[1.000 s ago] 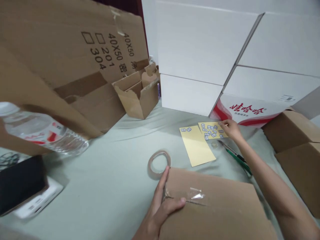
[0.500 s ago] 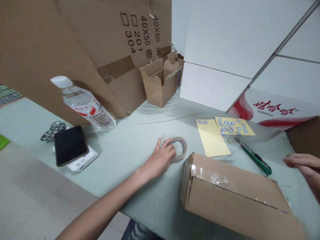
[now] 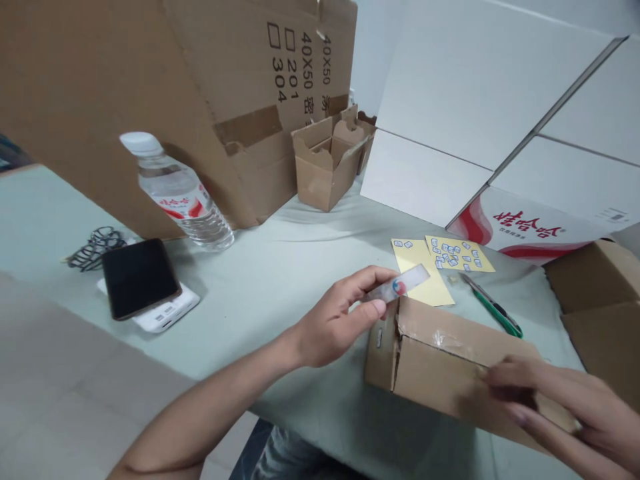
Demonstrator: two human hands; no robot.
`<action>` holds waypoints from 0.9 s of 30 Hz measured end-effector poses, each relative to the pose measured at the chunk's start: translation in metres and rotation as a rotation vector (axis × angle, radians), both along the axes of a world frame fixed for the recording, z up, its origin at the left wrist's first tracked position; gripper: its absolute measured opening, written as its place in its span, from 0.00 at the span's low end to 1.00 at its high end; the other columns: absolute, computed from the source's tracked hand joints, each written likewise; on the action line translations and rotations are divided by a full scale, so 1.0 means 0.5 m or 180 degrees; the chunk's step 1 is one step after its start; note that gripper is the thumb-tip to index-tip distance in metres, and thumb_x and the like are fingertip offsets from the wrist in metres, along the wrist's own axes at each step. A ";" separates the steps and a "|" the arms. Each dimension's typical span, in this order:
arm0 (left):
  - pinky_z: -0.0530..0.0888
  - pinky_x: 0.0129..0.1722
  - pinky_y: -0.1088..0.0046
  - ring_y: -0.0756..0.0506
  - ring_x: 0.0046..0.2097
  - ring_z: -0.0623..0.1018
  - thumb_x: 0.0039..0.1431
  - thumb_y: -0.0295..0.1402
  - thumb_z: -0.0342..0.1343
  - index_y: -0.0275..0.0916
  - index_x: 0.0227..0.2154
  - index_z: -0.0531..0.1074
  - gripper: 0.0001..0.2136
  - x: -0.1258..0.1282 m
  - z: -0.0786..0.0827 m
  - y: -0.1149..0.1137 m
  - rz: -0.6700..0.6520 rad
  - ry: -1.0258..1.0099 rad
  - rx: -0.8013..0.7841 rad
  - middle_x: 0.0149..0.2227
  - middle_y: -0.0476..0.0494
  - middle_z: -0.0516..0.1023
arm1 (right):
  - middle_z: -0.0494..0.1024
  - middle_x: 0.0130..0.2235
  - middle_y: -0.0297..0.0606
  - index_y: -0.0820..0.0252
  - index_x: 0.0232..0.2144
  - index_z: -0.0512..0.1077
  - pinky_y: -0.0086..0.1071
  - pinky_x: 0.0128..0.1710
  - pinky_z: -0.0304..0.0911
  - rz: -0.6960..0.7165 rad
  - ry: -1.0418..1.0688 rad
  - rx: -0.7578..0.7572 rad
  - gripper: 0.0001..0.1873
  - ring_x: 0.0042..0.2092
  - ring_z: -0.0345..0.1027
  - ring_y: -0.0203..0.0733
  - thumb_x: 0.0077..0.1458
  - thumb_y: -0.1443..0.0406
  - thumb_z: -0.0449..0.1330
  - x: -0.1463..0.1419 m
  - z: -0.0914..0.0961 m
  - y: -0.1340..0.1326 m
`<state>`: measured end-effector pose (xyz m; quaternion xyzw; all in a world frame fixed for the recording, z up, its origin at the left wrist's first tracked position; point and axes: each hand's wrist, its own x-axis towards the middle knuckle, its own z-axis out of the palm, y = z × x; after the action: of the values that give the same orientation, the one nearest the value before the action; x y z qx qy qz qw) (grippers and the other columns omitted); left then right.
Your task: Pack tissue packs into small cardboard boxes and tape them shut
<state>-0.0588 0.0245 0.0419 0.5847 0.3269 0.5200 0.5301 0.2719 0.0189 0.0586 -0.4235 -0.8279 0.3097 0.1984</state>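
A roll of clear tape [image 3: 397,287] is gripped between the thumb and fingers of my left hand [image 3: 333,317]. Turned edge-on, the roll shows a blue and red mark and hangs just above the near left corner of a closed cardboard box [image 3: 445,370]. Clear tape lies across part of the box's top seam. Over the right part of that box is my right hand [image 3: 555,393], slightly blurred, thumb and fingers apart, with nothing visible in it. Whether its fingertips touch the cardboard I cannot tell.
Behind the box lie a green utility knife [image 3: 495,310] and yellow sticker sheets [image 3: 425,273]. To the left are a water bottle [image 3: 183,193] and a phone [image 3: 143,277] on a white device [image 3: 173,313]. A small open carton [image 3: 315,177] and large cardboard [image 3: 250,80] stand behind.
My left hand has picked the tape roll up off the table and brought it rightward to the box. My right hand has moved in from the right edge over the box.
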 end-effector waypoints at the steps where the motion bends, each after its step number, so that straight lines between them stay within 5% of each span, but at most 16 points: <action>1: 0.69 0.39 0.71 0.48 0.36 0.70 0.59 0.34 0.51 0.36 0.45 0.70 0.13 -0.001 0.002 -0.004 -0.0006 0.0129 0.0099 0.36 0.47 0.71 | 0.81 0.40 0.40 0.45 0.43 0.78 0.34 0.30 0.75 0.0268 -0.0248 0.0000 0.13 0.36 0.76 0.49 0.54 0.62 0.65 -0.029 0.010 0.003; 3: 0.70 0.43 0.69 0.46 0.40 0.73 0.61 0.33 0.50 0.35 0.47 0.69 0.14 -0.003 0.003 -0.009 0.0030 0.0354 0.0266 0.40 0.44 0.74 | 0.81 0.39 0.39 0.46 0.44 0.76 0.30 0.26 0.73 0.0598 -0.0557 0.0126 0.11 0.35 0.76 0.45 0.58 0.62 0.61 -0.076 0.033 0.008; 9: 0.72 0.48 0.68 0.43 0.47 0.76 0.62 0.30 0.50 0.36 0.50 0.67 0.14 -0.005 0.004 -0.022 0.0200 0.0561 0.0758 0.47 0.41 0.77 | 0.75 0.36 0.35 0.50 0.41 0.69 0.26 0.31 0.72 0.0335 -0.0500 0.0639 0.05 0.34 0.72 0.37 0.62 0.64 0.56 -0.137 0.087 0.002; 12: 0.72 0.50 0.69 0.43 0.50 0.76 0.63 0.30 0.49 0.36 0.51 0.67 0.15 -0.007 0.000 -0.023 0.0429 0.0891 0.0959 0.50 0.40 0.77 | 0.75 0.45 0.40 0.48 0.50 0.66 0.31 0.36 0.74 0.0326 -0.0785 0.1139 0.13 0.43 0.73 0.42 0.63 0.60 0.56 -0.147 0.085 -0.005; 15: 0.71 0.52 0.64 0.41 0.50 0.76 0.62 0.29 0.49 0.37 0.49 0.67 0.13 -0.016 -0.039 -0.005 0.0757 0.1908 0.1112 0.47 0.39 0.78 | 0.64 0.62 0.53 0.54 0.66 0.52 0.51 0.47 0.73 0.0551 -0.1425 0.1708 0.39 0.60 0.63 0.60 0.58 0.48 0.58 -0.147 0.060 -0.008; 18: 0.72 0.51 0.56 0.38 0.48 0.76 0.59 0.25 0.50 0.37 0.43 0.69 0.10 -0.029 -0.120 0.032 0.0790 0.2629 0.1059 0.43 0.37 0.78 | 0.53 0.67 0.57 0.61 0.70 0.39 0.60 0.54 0.65 0.0862 -0.1894 0.1874 0.58 0.65 0.52 0.68 0.49 0.42 0.62 -0.140 0.024 -0.008; 22: 0.71 0.50 0.53 0.37 0.47 0.76 0.54 0.21 0.52 0.37 0.37 0.69 0.09 -0.031 -0.212 0.056 0.0644 0.2708 0.0865 0.40 0.36 0.77 | 0.55 0.67 0.54 0.60 0.70 0.36 0.60 0.56 0.63 0.0753 -0.2088 0.1758 0.59 0.64 0.56 0.65 0.48 0.51 0.65 -0.129 -0.007 -0.007; 27: 0.65 0.57 0.54 0.37 0.52 0.70 0.57 0.31 0.53 0.37 0.38 0.68 0.07 0.010 -0.197 0.011 0.0570 0.2322 0.0593 0.45 0.35 0.74 | 0.54 0.67 0.53 0.58 0.70 0.37 0.58 0.57 0.63 0.0707 -0.2048 0.1796 0.54 0.66 0.53 0.63 0.51 0.55 0.63 -0.126 -0.014 -0.009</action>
<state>-0.0541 0.0303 -0.0567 0.7460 0.4951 0.3495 0.2761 0.2091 0.0142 0.0518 -0.3361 -0.9401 -0.0566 0.0039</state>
